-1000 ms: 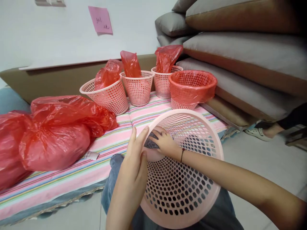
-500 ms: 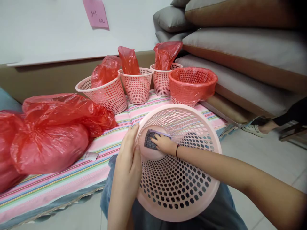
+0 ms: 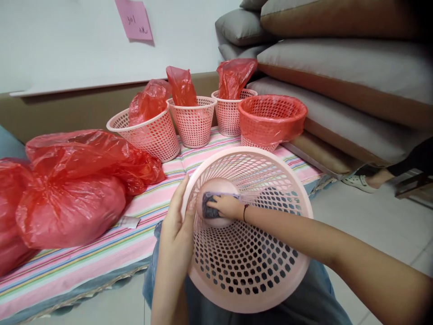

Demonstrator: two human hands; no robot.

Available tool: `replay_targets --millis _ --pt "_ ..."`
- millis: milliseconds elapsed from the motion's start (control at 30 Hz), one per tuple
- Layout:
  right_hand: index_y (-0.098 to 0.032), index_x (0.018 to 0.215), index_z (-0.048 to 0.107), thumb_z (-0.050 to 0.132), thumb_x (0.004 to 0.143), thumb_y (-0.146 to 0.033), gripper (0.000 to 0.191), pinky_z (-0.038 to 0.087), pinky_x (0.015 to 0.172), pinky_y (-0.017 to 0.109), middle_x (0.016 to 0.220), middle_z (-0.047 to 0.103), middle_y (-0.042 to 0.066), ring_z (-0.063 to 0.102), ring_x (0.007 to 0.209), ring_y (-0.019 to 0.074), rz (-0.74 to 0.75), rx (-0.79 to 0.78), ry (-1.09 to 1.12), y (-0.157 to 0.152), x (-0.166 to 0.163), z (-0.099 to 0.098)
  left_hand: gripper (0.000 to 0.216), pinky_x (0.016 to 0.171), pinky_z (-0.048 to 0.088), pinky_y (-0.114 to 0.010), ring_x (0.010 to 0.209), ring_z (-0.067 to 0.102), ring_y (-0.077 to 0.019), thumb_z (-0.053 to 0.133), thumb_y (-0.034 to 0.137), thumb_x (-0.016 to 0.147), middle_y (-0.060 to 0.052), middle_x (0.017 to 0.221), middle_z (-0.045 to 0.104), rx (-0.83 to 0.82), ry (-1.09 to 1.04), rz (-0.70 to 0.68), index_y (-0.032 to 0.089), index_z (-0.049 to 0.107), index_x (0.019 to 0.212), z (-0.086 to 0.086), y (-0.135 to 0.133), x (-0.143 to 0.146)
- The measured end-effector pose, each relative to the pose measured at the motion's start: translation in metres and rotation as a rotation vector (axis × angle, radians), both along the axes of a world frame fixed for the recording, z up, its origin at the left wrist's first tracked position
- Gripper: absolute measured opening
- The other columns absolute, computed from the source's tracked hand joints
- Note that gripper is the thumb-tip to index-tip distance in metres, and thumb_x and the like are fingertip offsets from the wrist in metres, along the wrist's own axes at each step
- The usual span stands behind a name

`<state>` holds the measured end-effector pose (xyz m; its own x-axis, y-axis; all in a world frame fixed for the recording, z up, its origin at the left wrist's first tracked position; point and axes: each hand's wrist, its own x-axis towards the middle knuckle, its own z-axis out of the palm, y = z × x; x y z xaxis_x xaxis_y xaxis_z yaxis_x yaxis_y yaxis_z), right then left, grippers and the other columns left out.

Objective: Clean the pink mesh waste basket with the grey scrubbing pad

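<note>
A pink plastic mesh basket (image 3: 250,303) lies tilted on my lap with its mouth facing me. My left hand (image 3: 178,221) grips its rim on the left side, thumb inside and fingers around the outside. Deep in the basket, my right hand (image 3: 227,206) presses a dark grey cloth (image 3: 210,208) against the solid round bottom (image 3: 221,186). A thin purple edge shows along the cloth's top. The right fingertips are partly sunk into the cloth.
Several pink mesh baskets (image 3: 193,128) with red plastic bags stand on a striped cloth (image 3: 149,221). Filled red bags (image 3: 71,207) lie at left. Grey cushions (image 3: 338,67) are stacked at right, near a person's foot in a shoe (image 3: 360,183). A pink note (image 3: 135,20) hangs on the wall.
My right hand and the cloth have shifted slightly left over the basket's bottom. The basket has turned or tipped a little, and my left hand has moved slightly left with its rim.
</note>
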<state>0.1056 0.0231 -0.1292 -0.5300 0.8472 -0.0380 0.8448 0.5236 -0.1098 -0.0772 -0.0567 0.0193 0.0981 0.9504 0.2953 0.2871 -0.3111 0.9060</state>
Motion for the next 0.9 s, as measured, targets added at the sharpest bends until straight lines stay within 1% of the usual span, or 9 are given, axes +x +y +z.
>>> replay_targets --millis 133,233,367,433,533,600,733,833,900 --pt "-0.013 0.142 0.041 0.055 0.086 -0.02 0.059 0.051 0.085 0.041 0.126 0.058 0.022 0.064 0.101 0.0284 -0.238 0.014 0.054 0.023 0.009 0.009 0.05 0.124 0.022 -0.039 0.146 0.035 -0.0202 0.054 0.039 0.095 0.004 0.154 0.045 -0.022 -0.019 0.036 0.036 0.047 0.144 -0.005 -0.003 -0.004" --pt "-0.009 0.136 0.047 0.062 0.08 -0.019 0.059 0.05 0.085 0.04 0.116 0.063 0.022 0.065 0.098 0.0298 -0.289 -0.047 0.085 0.031 0.011 0.013 0.048 0.124 0.024 -0.039 0.146 0.034 -0.0208 0.054 0.039 0.094 0.004 0.154 0.044 -0.028 -0.049 0.072 0.036 0.048 0.142 -0.011 0.001 -0.008" --pt "-0.014 0.115 0.065 0.064 0.075 -0.009 0.04 0.045 0.091 0.035 0.109 0.07 0.013 0.065 0.099 0.0243 -0.218 -0.168 0.182 0.021 0.002 0.012 0.049 0.124 0.024 -0.041 0.146 0.034 -0.0206 0.055 0.038 0.095 0.004 0.155 0.042 -0.037 -0.137 0.081 0.038 0.047 0.143 -0.021 0.007 -0.011" --pt "-0.019 0.098 0.071 0.066 0.072 -0.007 0.029 0.044 0.091 0.033 0.096 0.073 0.007 0.065 0.094 0.021 -0.189 -0.235 0.26 0.013 -0.004 0.01 0.049 0.124 0.022 -0.042 0.146 0.033 -0.0209 0.055 0.038 0.095 0.004 0.156 0.042 -0.032 -0.146 0.084 0.038 0.046 0.143 -0.023 0.009 -0.011" --pt "-0.021 0.069 0.069 0.071 0.068 -0.011 0.011 0.046 0.086 0.032 0.071 0.07 0.002 0.065 0.08 0.0183 -0.184 -0.327 0.402 0.008 -0.013 0.004 0.049 0.124 0.021 -0.041 0.147 0.031 -0.021 0.055 0.038 0.095 0.004 0.156 0.042 -0.02 -0.108 0.095 0.038 0.047 0.143 -0.023 0.009 -0.011" --pt "-0.021 0.061 0.065 0.07 0.072 -0.016 0.013 0.048 0.08 0.031 0.061 0.066 0.0 0.063 0.07 0.0162 -0.217 -0.37 0.513 0.012 -0.022 0.001 0.049 0.124 0.022 -0.04 0.147 0.032 -0.0215 0.055 0.039 0.095 0.004 0.155 0.043 -0.016 -0.101 0.101 0.038 0.047 0.143 -0.023 0.009 -0.012" --pt "-0.015 0.082 0.066 0.054 0.09 -0.025 0.018 0.048 0.064 0.027 0.058 0.064 -0.001 0.059 0.053 0.0113 -0.369 -0.409 0.763 0.025 -0.042 -0.007 0.05 0.122 0.025 -0.043 0.143 0.039 -0.0238 0.056 0.039 0.094 0.001 0.154 0.045 -0.012 -0.138 0.104 0.037 0.047 0.143 -0.025 0.015 -0.015" --pt "-0.012 0.104 0.061 0.049 0.096 -0.027 0.021 0.048 0.058 0.024 0.07 0.067 0.001 0.06 0.052 0.01 -0.477 -0.43 0.898 0.035 -0.056 -0.013 0.05 0.122 0.026 -0.045 0.141 0.043 -0.0244 0.056 0.038 0.094 -0.001 0.15 0.049 -0.024 -0.152 0.105 0.036 0.047 0.143 -0.026 0.018 -0.016" --pt "-0.012 0.105 0.06 0.051 0.098 -0.031 0.022 0.05 0.058 0.024 0.073 0.066 0.0 0.061 0.055 0.0097 -0.523 -0.466 0.942 0.04 -0.063 -0.018 0.048 0.121 0.027 -0.044 0.14 0.043 -0.024 0.056 0.037 0.094 -0.001 0.149 0.05 -0.022 -0.154 0.106 0.036 0.049 0.141 -0.024 0.018 -0.016"
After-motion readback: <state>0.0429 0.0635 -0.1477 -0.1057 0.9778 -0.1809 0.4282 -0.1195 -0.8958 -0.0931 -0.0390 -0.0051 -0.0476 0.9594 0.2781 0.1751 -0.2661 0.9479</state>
